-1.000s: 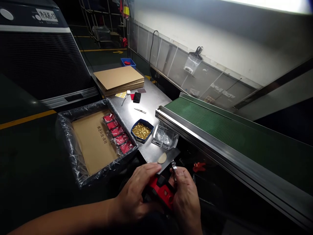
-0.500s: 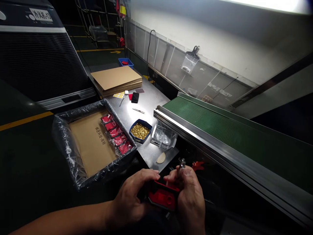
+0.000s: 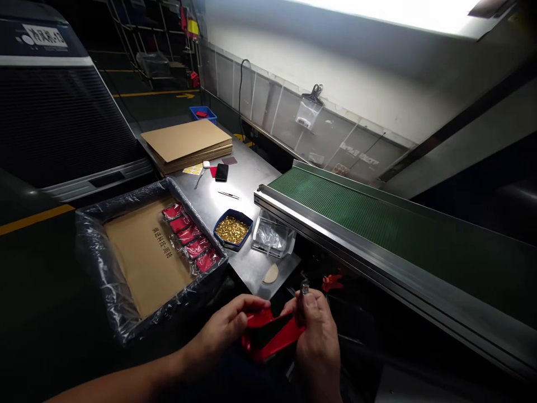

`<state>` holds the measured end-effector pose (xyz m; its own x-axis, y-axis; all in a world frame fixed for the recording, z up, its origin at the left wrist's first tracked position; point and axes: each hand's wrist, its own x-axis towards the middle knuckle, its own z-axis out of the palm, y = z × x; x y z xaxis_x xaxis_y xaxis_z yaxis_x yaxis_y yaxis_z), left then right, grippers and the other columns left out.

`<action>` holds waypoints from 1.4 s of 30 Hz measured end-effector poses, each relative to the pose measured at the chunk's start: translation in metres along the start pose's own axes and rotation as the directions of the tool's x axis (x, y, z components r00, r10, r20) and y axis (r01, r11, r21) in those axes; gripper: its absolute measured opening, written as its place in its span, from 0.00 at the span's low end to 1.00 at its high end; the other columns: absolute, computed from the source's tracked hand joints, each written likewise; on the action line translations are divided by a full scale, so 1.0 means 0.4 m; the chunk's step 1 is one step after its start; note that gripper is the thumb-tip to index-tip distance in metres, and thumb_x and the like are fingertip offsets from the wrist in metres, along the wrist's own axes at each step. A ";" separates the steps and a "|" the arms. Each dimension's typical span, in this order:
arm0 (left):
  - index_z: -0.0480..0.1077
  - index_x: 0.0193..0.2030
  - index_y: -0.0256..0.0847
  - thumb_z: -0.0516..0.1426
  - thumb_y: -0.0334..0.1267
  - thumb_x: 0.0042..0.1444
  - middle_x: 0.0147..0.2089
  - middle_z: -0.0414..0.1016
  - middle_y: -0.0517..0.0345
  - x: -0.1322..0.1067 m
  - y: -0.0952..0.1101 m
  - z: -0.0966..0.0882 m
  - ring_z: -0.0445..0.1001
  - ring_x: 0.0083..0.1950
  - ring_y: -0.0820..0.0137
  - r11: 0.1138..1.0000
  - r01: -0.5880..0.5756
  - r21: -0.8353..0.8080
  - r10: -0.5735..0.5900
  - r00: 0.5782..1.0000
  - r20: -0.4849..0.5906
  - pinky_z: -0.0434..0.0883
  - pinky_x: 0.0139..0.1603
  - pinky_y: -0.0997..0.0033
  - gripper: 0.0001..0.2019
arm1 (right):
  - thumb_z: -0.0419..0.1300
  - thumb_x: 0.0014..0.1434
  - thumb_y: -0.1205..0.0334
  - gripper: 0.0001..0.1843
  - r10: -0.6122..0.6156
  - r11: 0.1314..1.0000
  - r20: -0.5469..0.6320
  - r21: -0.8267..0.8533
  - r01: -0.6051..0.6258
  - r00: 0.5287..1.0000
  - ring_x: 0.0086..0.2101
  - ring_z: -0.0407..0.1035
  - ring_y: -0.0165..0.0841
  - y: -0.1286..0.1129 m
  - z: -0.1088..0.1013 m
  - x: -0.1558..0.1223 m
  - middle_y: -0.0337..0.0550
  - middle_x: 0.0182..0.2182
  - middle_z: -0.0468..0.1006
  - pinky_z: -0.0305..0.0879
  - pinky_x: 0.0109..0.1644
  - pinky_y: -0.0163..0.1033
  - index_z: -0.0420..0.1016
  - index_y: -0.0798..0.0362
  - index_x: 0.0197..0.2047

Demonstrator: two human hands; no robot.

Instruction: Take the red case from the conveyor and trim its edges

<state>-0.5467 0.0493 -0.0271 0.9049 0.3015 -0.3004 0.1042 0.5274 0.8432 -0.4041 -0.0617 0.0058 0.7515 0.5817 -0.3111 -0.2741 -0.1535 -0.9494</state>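
Grasping by fingers and thumb, the left hand (image 3: 218, 337) holds one end of a hollow red-and-black plastic part (image 3: 281, 341), while the right hand (image 3: 319, 338) steadies the other end and also pinches a small shiny metal tool (image 3: 304, 288) that sticks up beside its thumb (whether the tool's lower end touches the plastic, I cannot tell). The part sits tilted between the hands, short of the near corner of a bare grey metal table (image 3: 247, 272). Since the right hand splits its hold between two objects, a shift of that thumb could let either slip, and a dropped part would probably miss the table; the tool, skidding on smooth plastic, could also scratch it or nick a finger. Just beyond, a flat cream half-disc (image 3: 271, 273) lies near that corner, where a passing wrist could sweep it off. At left, a crate lined with clear plastic film (image 3: 115, 305) holds a flat brown cardboard sheet (image 3: 145, 257) and five bagged red pieces (image 3: 189, 235) in a row. Further in, a dark-blue angular tray (image 3: 225, 243) is full of tiny gold-coloured bits (image 3: 232, 229), which a knock could scatter; a green ribbed conveyor belt (image 3: 344, 207) runs off to the right. Farther back rises a stack of brown cardboard sheets (image 3: 188, 143).
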 end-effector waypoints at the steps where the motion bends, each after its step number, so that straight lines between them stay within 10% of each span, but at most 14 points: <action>1: 0.65 0.60 0.38 0.55 0.70 0.53 0.60 0.70 0.39 0.009 0.001 -0.006 0.67 0.63 0.45 0.999 0.038 -0.021 -0.038 0.999 0.011 0.63 0.64 0.45 0.40 | 0.54 0.62 0.37 0.24 -0.007 0.999 0.035 -0.042 0.009 0.999 0.23 0.65 0.27 0.000 -0.002 -0.005 0.37 0.24 0.73 0.62 0.26 0.31 0.65 0.51 0.38; 7: 0.68 0.56 0.41 0.72 0.54 0.43 0.48 0.75 0.52 0.021 0.030 0.001 0.73 0.50 0.56 0.989 0.129 0.078 -0.138 0.982 0.129 0.71 0.52 0.58 0.35 | 0.54 0.64 0.41 0.20 -0.035 0.990 0.285 -0.121 0.072 0.958 0.27 0.69 0.30 0.030 -0.002 -0.037 0.38 0.27 0.75 0.67 0.33 0.34 0.64 0.51 0.44; 15: 0.61 0.65 0.44 0.70 0.41 0.44 0.56 0.72 0.49 -0.008 0.058 0.026 0.72 0.55 0.55 0.995 0.079 0.053 -0.091 0.954 0.286 0.69 0.57 0.56 0.41 | 0.54 0.65 0.42 0.19 -0.066 0.997 0.027 0.045 0.064 0.997 0.29 0.70 0.29 0.008 -0.011 -0.025 0.40 0.30 0.76 0.70 0.35 0.34 0.66 0.51 0.42; 26: 0.57 0.69 0.47 0.71 0.46 0.40 0.66 0.62 0.48 -0.037 0.067 -0.007 0.61 0.65 0.49 0.982 -0.011 0.186 -0.055 0.938 0.342 0.60 0.67 0.51 0.49 | 0.57 0.63 0.44 0.18 -0.027 0.998 0.071 0.060 0.023 0.997 0.26 0.68 0.29 0.019 -0.019 -0.027 0.39 0.27 0.75 0.69 0.32 0.34 0.66 0.51 0.40; 32: 0.65 0.55 0.43 0.64 0.55 0.48 0.46 0.71 0.54 -0.046 0.086 -0.001 0.67 0.45 0.62 0.966 0.166 0.200 -0.198 0.968 0.152 0.66 0.48 0.62 0.31 | 0.57 0.63 0.43 0.18 0.001 0.998 0.053 0.055 -0.003 0.999 0.25 0.67 0.28 0.040 -0.028 -0.017 0.38 0.27 0.75 0.68 0.31 0.33 0.65 0.51 0.41; 37: 0.66 0.53 0.40 0.63 0.36 0.33 0.44 0.75 0.55 -0.048 0.098 0.017 0.70 0.42 0.65 0.906 0.374 -0.198 -0.381 0.924 -0.001 0.64 0.41 0.67 0.34 | 0.57 0.62 0.43 0.19 0.007 0.999 0.047 0.044 -0.009 0.999 0.25 0.66 0.28 0.056 -0.033 -0.005 0.37 0.27 0.75 0.68 0.31 0.33 0.64 0.50 0.41; 42: 0.74 0.41 0.32 0.62 0.32 0.33 0.38 0.80 0.46 -0.043 0.082 0.012 0.75 0.38 0.64 0.857 0.333 -0.393 -0.393 0.916 -0.082 0.67 0.40 0.68 0.22 | 0.54 0.63 0.39 0.22 -0.013 0.984 0.032 -0.177 0.018 0.999 0.27 0.68 0.29 0.118 -0.034 0.051 0.38 0.29 0.75 0.68 0.35 0.36 0.65 0.51 0.43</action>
<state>-0.5569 0.0577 0.0077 0.7537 0.1342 -0.6433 0.2283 0.8645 0.4478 -0.3933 -0.0678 -0.0459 0.7357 0.6087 -0.2972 -0.1498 -0.2818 -0.9477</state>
